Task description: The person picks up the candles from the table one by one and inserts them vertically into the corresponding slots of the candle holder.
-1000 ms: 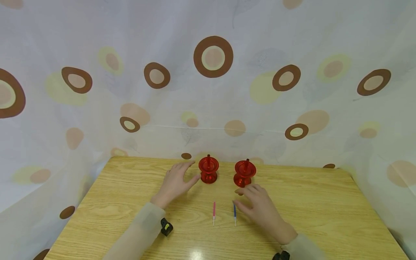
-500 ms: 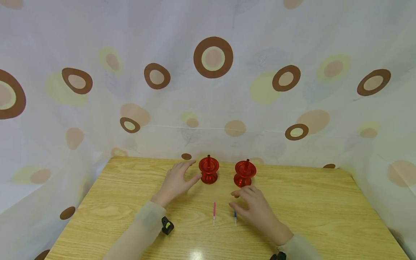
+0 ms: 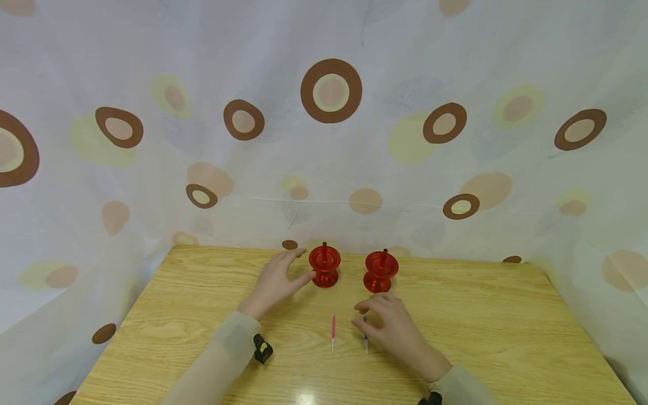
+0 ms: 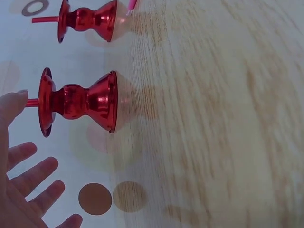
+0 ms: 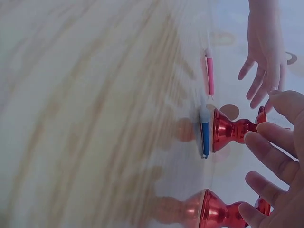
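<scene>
Two shiny red candle holders, each with a stem-shaped spike, stand upright near the table's back: a left one (image 3: 325, 277) and a right one (image 3: 378, 281). My left hand (image 3: 273, 283) is held beside the left holder, fingers spread and thumb near its base; it holds nothing. In front lie a thin pink candle (image 3: 333, 326) and a thin blue candle (image 3: 366, 342), both with white ends. Over the blue candle hovers my right hand (image 3: 400, 332), thumb and forefinger apart and partly covering it. The right wrist view shows the blue candle (image 5: 205, 137) apart from the fingers.
The light wooden table (image 3: 506, 326) ends at a patterned cloth (image 3: 334, 157) that rises behind it and at both sides. A black wrist device (image 3: 262, 348) sits at the left sleeve, another (image 3: 430, 399) at the right.
My right hand has shifted a little left and nearer to me, now over more of the blue candle. The left hand, holders and candles have stayed in place.
</scene>
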{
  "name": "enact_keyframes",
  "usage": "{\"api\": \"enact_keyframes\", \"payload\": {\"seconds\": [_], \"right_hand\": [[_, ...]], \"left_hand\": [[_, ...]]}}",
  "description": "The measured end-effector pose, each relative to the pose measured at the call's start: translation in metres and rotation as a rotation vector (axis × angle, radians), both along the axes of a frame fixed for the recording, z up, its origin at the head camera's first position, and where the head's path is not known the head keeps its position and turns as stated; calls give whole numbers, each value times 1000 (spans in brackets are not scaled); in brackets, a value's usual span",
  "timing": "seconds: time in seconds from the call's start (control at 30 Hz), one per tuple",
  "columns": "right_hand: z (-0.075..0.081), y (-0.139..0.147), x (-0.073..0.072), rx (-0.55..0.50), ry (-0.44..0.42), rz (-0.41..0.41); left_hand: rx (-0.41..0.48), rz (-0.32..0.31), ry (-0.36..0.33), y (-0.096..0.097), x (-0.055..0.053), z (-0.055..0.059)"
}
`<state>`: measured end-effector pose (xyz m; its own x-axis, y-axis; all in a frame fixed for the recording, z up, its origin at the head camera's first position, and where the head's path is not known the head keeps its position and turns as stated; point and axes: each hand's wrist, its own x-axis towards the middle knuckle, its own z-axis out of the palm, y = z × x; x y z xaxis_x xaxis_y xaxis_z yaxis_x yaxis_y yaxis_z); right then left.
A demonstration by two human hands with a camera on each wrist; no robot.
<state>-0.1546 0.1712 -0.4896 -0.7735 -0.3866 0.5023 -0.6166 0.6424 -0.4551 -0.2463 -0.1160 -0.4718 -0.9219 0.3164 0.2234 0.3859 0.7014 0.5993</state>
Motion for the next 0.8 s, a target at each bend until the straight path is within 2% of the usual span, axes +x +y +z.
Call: {"api": "enact_keyframes", "payload": {"seconds": [0.1,0.27,0.53,0.8], "right_hand": [[0,-2,1,-2,-2,0],[0,-6,3,10,-78,0],[-6,-13,3,31,-76,11],[-3,-20,3,54,-106,27]], "left_hand": [[10,-6,-1,1,-1,1],[42,-12,-24,2,-3,2],[51,-21,-62,4,-7,0],[94,-65,-47,9,-14,-3]]}}
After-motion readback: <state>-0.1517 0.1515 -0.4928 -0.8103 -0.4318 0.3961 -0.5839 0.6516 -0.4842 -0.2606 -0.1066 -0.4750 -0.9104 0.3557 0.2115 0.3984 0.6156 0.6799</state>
